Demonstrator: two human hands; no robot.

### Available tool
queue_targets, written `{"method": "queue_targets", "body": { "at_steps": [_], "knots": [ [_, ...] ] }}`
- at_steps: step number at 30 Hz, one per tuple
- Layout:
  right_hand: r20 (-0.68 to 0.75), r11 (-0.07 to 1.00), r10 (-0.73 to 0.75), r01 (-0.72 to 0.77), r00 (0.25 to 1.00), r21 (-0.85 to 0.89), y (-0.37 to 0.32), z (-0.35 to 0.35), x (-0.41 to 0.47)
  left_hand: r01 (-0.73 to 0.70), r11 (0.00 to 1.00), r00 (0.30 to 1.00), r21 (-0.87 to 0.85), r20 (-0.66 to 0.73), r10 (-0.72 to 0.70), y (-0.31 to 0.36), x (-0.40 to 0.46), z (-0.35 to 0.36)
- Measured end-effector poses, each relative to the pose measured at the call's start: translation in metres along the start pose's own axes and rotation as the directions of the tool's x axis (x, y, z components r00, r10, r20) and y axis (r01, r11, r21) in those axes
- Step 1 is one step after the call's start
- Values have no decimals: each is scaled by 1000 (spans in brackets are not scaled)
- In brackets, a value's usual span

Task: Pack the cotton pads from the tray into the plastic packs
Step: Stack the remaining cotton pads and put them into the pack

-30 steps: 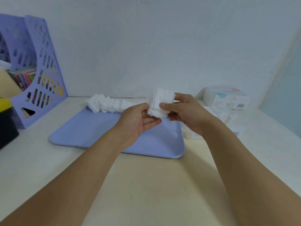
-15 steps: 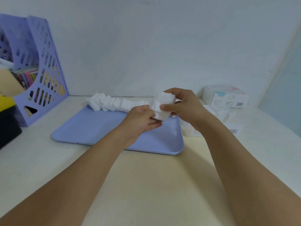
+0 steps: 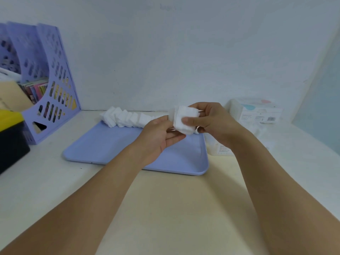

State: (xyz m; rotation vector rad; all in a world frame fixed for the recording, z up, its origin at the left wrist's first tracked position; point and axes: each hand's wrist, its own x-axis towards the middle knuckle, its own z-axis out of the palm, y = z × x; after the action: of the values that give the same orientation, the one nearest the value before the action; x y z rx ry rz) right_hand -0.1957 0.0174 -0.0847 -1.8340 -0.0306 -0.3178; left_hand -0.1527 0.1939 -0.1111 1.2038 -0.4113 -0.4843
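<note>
**Above the tray: both hands on one bundle of pads**

Nearest the camera, two bare forearms reach forward over the pale table (image 3: 165, 208). Past them, the left hand (image 3: 158, 138) and the right hand (image 3: 213, 122) meet over the right part of the lilac tray (image 3: 110, 148), holding a small stack of cotton pads (image 3: 184, 120) raised off it. The right hand pinches the stack, its thumb pressed flat on the front pad and its fingers curled round the back. The left hand's fingers are curled against the stack's left edge and underside; how firmly they grip is hard to judge, since the stack hides the fingertips.

Beyond the hands, a row of loose cotton pads (image 3: 125, 118) lies along the tray's far edge, leaning one on another. Just right of the tray, partly hidden by the right wrist, sits what seems to be a clear plastic pack (image 3: 220, 150) with white contents. Farther right, by the wall, stands a white boxed pack (image 3: 257, 111).

At the far left stand a perforated lilac file rack (image 3: 51, 85) with papers in it and a black box with a yellow lid (image 3: 11, 133).
</note>
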Motion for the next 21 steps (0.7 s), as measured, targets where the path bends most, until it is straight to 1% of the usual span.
{"method": "queue_targets", "body": {
  "at_steps": [2,4,7,10,12,16,19,21],
  "knots": [
    [-38,1000,4,-5,999,-13,2,2,3,29,999,999,-24,-31,-30,-2,2,0],
    [-47,999,-5,3,999,-38,3,5,4,66,996,997,-54,-41,-68,-3,2,0],
    [-67,996,-45,39,997,-84,4,12,2,53,999,998,11,-23,-53,-5,2,0],
    [-159,999,-33,31,987,-20,2,19,2,19,1000,998,11,-53,-18,-7,3,3],
    [-185,1000,-4,7,983,15,-2,29,1,-5,1000,999,13,-45,6,-6,2,6],
    [-142,999,30,-28,989,17,0,54,-2,-24,990,995,138,104,9,-10,-2,15],
    [-84,999,21,-24,996,-29,-3,49,-5,-28,985,993,168,117,9,-13,0,15],
    [7,999,12,-12,1000,-49,-9,33,-5,-55,983,993,176,116,35,-10,3,15]
  ]
}}
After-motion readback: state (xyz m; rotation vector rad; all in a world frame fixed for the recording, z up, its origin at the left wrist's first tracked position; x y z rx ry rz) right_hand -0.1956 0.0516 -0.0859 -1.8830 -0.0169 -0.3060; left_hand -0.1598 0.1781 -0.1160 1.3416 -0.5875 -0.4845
